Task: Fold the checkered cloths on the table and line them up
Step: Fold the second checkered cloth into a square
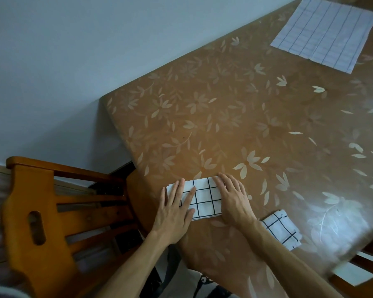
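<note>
A white cloth with a black grid, folded into a flat rectangle [205, 198], lies at the near edge of a glossy brown table printed with pale leaves and flowers [224, 117]. The left hand [174, 211] lies flat on the cloth's left end, fingers spread; the right hand [233, 198] presses its right end, fingers together. A second folded white checkered cloth [283, 230] lies just beside the right forearm. A flat unfolded white cloth with thin dark lines [323, 33] lies well apart at the far corner. An orange wooden slatted chair [39, 211] stands left. No writing is legible.
</note>
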